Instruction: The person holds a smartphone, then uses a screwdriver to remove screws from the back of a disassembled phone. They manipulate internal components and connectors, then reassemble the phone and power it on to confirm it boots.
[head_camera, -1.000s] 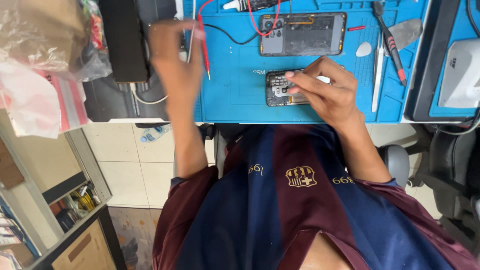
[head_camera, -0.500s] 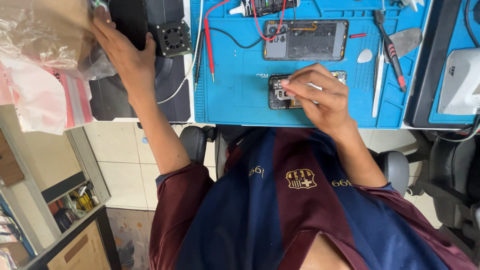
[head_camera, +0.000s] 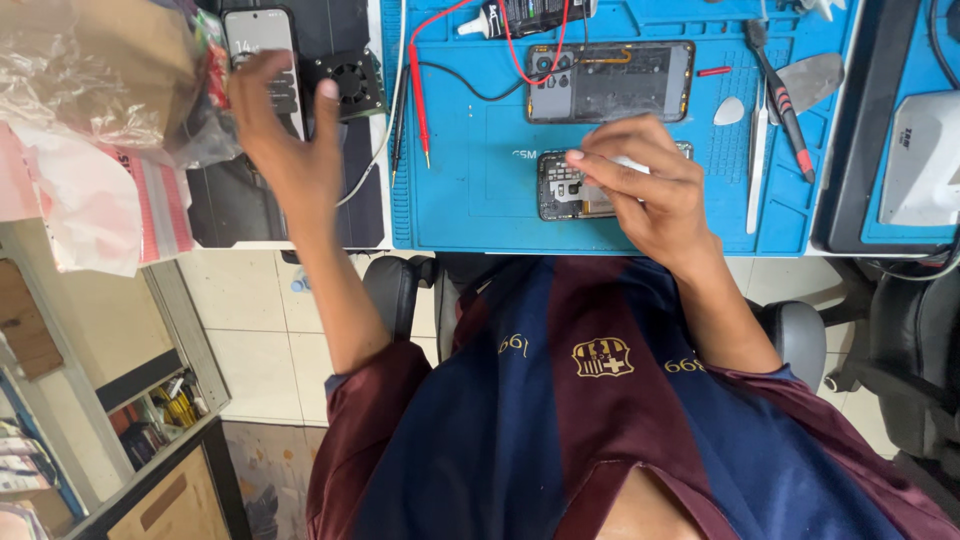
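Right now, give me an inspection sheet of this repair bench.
Surface: blue repair mat on a bench, a dark pad beside it.
Job's things: small opened phone under the right hand; larger opened phone above it.
Clutter: plastic bags at one end; screwdriver, tweezers, pick, small fan.
Hands: left hand spread over a lit smartphone; right fingers pressed on the small phone.
Cables: red probe lead, black lead.
Surroundings: tiled floor, shelf, chair.
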